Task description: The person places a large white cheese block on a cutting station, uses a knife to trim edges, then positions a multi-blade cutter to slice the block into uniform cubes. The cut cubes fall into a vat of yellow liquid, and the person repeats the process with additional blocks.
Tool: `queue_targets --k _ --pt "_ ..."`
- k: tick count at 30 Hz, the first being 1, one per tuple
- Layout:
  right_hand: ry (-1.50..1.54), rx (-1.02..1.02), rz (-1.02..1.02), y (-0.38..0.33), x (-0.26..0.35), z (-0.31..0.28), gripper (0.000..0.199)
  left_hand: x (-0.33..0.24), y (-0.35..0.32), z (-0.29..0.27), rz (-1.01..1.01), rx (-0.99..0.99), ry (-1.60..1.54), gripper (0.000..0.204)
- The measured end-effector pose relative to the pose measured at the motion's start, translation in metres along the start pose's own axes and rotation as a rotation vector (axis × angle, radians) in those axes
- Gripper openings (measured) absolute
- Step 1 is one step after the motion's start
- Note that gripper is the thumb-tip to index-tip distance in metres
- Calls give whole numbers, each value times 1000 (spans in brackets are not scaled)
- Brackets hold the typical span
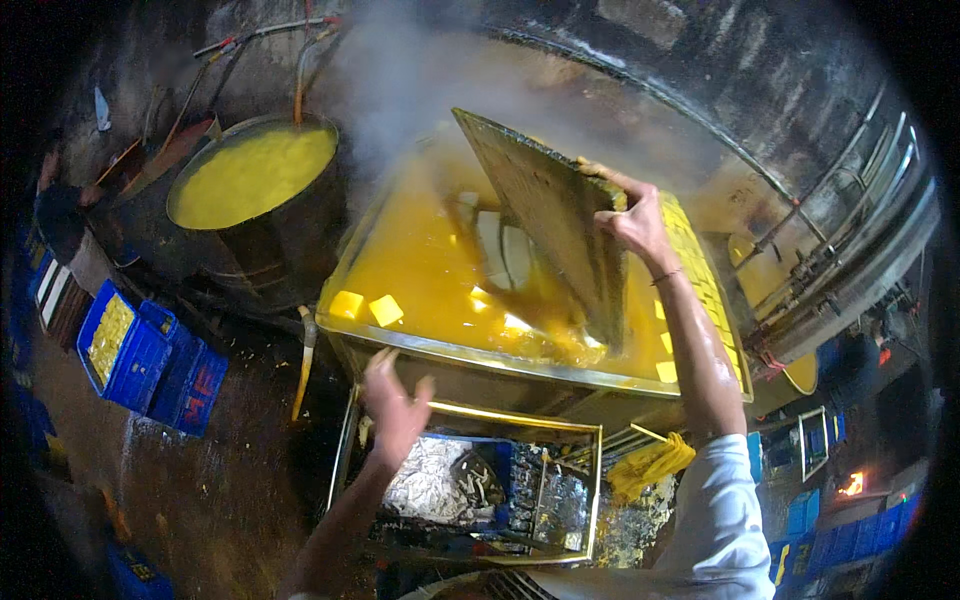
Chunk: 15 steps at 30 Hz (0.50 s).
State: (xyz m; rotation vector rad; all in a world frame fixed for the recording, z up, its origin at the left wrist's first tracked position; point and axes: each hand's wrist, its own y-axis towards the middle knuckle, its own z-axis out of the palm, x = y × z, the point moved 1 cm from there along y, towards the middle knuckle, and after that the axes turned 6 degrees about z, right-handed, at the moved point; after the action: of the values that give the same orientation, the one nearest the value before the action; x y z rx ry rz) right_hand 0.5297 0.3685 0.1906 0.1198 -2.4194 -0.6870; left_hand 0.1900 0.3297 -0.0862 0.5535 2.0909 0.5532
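Tray: a flat, dark, rectangular mesh tray (545,215) is held tilted steeply, its lower edge dipped in the yellow liquid near the middle of the vat, its upper edge raised toward the steam.
Right hand: the right hand (632,222) is clamped on the tray's upper right edge, fingers wrapped over the rim; the forearm is wet.
Left hand: the left hand (395,405) is seen released, fingers spread, hovering just above the near rim of the vat and touching nothing.
Vat: a wide rectangular steel vat (440,352) is filled with steaming yellow liquid; several pale yellow cubes (366,307) are seen floating near its left corner, and more along its right side.
Progress, as judged: the tray appears lifted or tipped part-way only; the cubes left in the liquid suggest the work in the vat is not finished.
Grid: a yellow grid of cut squares (692,262) is seen at the far right side of the vat.
Surroundings: a round dark pot of yellow liquid (252,175) stands to the left, blue plastic crates (140,350) further left, and a steel-framed bin of grey scraps (470,480) below the vat.
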Motion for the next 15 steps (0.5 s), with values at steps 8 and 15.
queue_targets --k 8,15 --pt "-207 -8 -324 -208 224 -109 45 -257 60 41 -758 361 -1916 75" --pt "-440 408 -251 -423 316 -4 47 -195 -160 -5 -1033 322 -2252 79"
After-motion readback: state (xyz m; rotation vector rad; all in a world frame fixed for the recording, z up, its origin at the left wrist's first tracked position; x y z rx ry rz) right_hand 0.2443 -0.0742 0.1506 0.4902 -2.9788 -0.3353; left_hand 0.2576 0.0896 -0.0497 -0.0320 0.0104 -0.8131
